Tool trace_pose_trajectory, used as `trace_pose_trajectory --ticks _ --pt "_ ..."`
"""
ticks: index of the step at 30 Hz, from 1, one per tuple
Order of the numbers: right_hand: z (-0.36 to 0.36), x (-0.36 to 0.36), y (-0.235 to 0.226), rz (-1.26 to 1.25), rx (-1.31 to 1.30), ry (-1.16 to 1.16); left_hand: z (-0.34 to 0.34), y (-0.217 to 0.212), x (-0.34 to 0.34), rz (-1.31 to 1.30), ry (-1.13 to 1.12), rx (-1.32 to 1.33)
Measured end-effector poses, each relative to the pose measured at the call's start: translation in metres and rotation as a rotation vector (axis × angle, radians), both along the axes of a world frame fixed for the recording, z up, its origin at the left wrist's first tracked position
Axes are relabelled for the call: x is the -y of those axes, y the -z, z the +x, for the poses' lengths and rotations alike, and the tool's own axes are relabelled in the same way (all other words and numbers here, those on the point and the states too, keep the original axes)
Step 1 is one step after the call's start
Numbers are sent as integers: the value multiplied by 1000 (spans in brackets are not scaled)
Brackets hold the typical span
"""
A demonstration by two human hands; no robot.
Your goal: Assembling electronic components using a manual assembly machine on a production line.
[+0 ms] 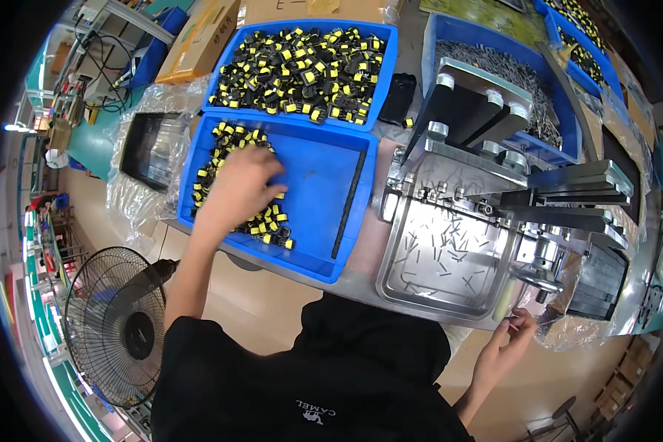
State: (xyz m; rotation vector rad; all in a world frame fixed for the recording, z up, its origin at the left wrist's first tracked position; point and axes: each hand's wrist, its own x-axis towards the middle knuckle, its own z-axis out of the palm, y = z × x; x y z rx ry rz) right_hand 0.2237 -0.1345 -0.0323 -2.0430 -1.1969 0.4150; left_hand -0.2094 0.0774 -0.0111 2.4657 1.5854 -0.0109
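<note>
Fingers of the left hand (239, 184) curl down, close together, into a heap of small black-and-yellow parts (261, 221) in the near blue tray (317, 184); whether they pinch one of the parts I cannot tell. That heap lies along the tray's left side, with the tray's right half bare except for a thin dark strip (348, 204) near its right wall. Beyond it sits a second blue tray (379, 70), filled with the same parts. To the right on the desk (361, 254) stands a metal press (486, 140) over a shallow steel pan (398, 243) strewn with short metal pins (438, 250). At the desk's near edge the right hand (504, 346) has its fingers lightly bent and apart, tips touching crinkled clear plastic film (567, 331). A standing fan (118, 324) is on the floor at the lower left.
</note>
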Motion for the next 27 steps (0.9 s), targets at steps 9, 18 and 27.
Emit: trace_pose_trajectory --ticks 9,18,27 --pt "-7 14 5 -88 -320 -30 8 18 5 -120 7 65" --pt "-12 4 6 -11 -630 89 19 2 25 -420 -122 693" --pt "-16 1 -8 110 -662 111 86 -10 45 -699 -74 1169"
